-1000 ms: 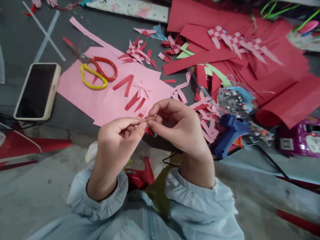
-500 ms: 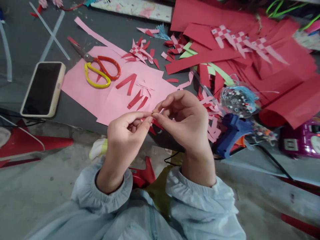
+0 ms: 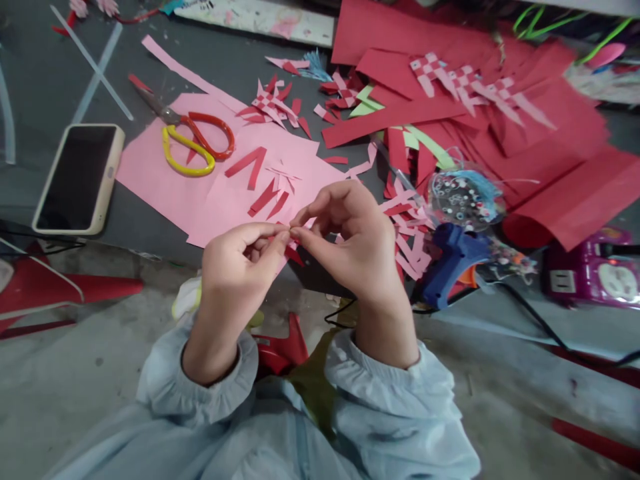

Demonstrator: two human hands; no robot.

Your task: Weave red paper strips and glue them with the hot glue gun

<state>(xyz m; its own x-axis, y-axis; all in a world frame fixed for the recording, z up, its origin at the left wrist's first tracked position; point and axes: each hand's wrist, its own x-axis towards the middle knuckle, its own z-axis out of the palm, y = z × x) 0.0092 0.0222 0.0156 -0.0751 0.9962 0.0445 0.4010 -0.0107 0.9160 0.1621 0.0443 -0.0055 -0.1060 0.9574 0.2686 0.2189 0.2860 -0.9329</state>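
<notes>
My left hand [image 3: 240, 263] and my right hand [image 3: 353, 240] meet fingertip to fingertip above the table's near edge. Each pinches thumb against forefinger on something tiny that the fingers hide. Bits of red and pink paper show just under the fingertips, but I cannot tell whether they are held. Beyond the hands, pink paper sheets [image 3: 165, 193] carry folded red strips [image 3: 249, 167] and thin pink strips [image 3: 283, 175]. Scissors [image 3: 200, 143] with one red and one yellow handle lie on these sheets. A woven red-and-pink paper fish [image 3: 270, 103] rests behind them.
At left lies a phone [image 3: 77, 180]. Red paper sheets [image 3: 530, 133] with woven paper fish [image 3: 465, 80] fill the back right. A tub of beads [image 3: 465, 197], a blue glue gun [image 3: 453, 260] with its cord, and a purple device [image 3: 590, 270] stand at right. A red stool [image 3: 283, 347] is below.
The whole view has shifted slightly, so everything appears a little further left. Both hands keep the same fingertip pinch, with hardly any movement between them.
</notes>
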